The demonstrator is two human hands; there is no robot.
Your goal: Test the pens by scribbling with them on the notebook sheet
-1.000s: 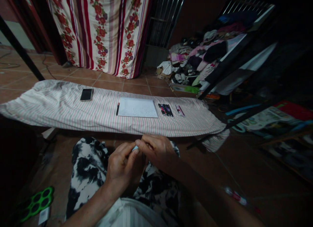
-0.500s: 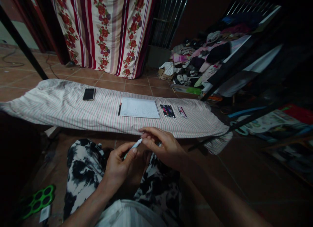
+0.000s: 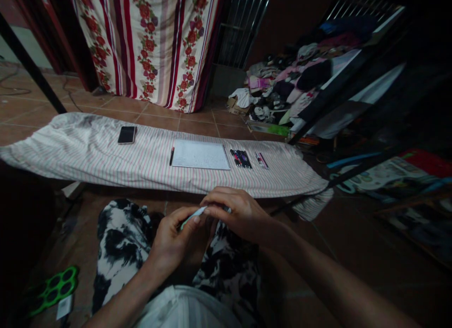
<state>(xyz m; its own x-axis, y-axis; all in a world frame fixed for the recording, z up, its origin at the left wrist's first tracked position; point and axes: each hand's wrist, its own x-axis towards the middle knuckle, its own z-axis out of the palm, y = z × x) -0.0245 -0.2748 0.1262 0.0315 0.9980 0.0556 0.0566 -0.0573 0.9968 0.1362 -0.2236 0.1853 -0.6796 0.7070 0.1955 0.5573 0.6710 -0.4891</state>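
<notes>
My left hand (image 3: 172, 236) is closed round a slim, pale marker-like pen (image 3: 193, 217), with the thumb along its near side. Its exact kind is hard to make out in the dim light. Over the pen's right end, my right hand (image 3: 242, 212) has its thumb and fingers closed, hiding the tip. A small pale bit shows behind the right fingers, too unclear to name. Both hands are above my lap, in front of a bench covered with striped cloth (image 3: 151, 172). On that cloth lie a spiral notebook (image 3: 201, 155) and, at its left edge, a dark pen (image 3: 172, 156).
Several dark pens (image 3: 241, 159) and a few pinkish pens (image 3: 262, 160) lie right of the notebook. A phone (image 3: 127, 135) rests at left. Black poles flank the bench. A clothes pile (image 3: 282, 85) stands behind; a green-framed object (image 3: 56, 288) is on the floor.
My right hand has closed over the pen's tip, which showed between the hands before. The left hand keeps its hold in nearly the same place. The view has shifted slightly.
</notes>
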